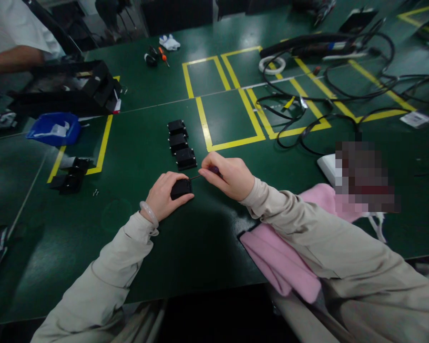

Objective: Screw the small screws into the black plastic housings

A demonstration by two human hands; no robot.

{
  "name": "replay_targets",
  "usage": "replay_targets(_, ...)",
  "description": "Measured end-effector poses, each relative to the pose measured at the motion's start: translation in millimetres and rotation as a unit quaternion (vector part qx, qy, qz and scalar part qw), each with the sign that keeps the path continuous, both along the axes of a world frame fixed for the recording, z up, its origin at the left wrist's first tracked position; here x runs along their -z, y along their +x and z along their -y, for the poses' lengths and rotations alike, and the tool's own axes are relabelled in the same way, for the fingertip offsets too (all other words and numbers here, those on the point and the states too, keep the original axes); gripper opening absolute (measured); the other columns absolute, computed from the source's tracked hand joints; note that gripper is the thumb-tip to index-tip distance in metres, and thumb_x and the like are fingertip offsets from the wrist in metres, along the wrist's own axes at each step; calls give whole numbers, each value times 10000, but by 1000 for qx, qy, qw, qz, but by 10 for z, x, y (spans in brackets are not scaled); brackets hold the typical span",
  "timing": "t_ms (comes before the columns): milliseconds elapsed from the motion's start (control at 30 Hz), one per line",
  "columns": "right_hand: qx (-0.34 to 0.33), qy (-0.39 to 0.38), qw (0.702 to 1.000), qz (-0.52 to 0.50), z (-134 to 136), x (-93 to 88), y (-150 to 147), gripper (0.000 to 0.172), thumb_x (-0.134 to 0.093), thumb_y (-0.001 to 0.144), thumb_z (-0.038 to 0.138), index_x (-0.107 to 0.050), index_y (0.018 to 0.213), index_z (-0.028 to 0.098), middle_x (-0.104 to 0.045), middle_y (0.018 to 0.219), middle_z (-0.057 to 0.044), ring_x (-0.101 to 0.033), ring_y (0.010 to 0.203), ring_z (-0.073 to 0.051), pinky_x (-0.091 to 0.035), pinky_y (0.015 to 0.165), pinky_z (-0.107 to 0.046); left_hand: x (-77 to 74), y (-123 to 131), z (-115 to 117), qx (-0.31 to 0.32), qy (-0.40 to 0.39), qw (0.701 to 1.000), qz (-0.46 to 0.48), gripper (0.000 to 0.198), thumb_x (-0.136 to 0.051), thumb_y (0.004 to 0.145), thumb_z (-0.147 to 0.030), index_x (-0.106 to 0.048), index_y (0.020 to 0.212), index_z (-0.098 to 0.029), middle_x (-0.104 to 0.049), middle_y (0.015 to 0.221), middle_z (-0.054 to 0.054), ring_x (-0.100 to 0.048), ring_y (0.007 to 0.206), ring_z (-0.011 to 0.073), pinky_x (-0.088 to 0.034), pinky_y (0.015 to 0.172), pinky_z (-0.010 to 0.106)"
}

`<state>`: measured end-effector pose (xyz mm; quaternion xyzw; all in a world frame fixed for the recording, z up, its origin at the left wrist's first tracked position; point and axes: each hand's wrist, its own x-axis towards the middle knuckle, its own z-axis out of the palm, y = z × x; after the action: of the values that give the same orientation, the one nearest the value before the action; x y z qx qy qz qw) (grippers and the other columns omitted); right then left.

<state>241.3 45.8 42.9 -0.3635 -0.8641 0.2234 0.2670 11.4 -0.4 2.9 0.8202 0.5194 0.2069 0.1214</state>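
My left hand (pixel 165 193) is closed around a small black block-shaped part (pixel 180 189), holding it on the green table. In my right hand (pixel 229 175) is a screwdriver (pixel 214 169), its dark handle mostly hidden by my fingers. The thin shaft points left, and its tip meets the right end of the black part near the corner. Just beyond my hands, three similar black parts (pixel 178 141) stand in a row with small shiny screws at their corners. A few loose screws (pixel 96 192) lie to the left of my left hand.
Left are black cylindrical parts (pixel 71 176), a blue tray (pixel 55 129) and a black bin (pixel 93 90); a person's arm (pixel 14 58) is behind. Cables (pixel 303 107) spread over the taped rectangles at right. Pink cloth (pixel 282 259) lies under my right forearm.
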Motion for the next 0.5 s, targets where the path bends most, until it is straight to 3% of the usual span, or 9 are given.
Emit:
replay_targets(233, 29, 18, 992, 123, -43, -292, -146, 295, -423, 1005, 392, -591, 1080, 162, -653, 813, -24, -562, 671, -137, -296, 624, -236, -41, 41, 26, -21, 12, 1000, -15, 336, -541, 937, -473, -598, 1082, -175, -649, 1018, 84, -591, 930, 255, -475, 828, 389)
replay_targets(500, -31, 74, 974, 211, -167, -596, -493, 289, -432, 1012, 408, -569, 1129, 181, -702, 919, -74, -654, 842, -203, -424, 723, -281, -57, 94, 20, -47, 3, 999, -22, 254, -517, 911, -357, -596, 1072, -176, -655, 1049, 94, -581, 960, 275, -482, 870, 427)
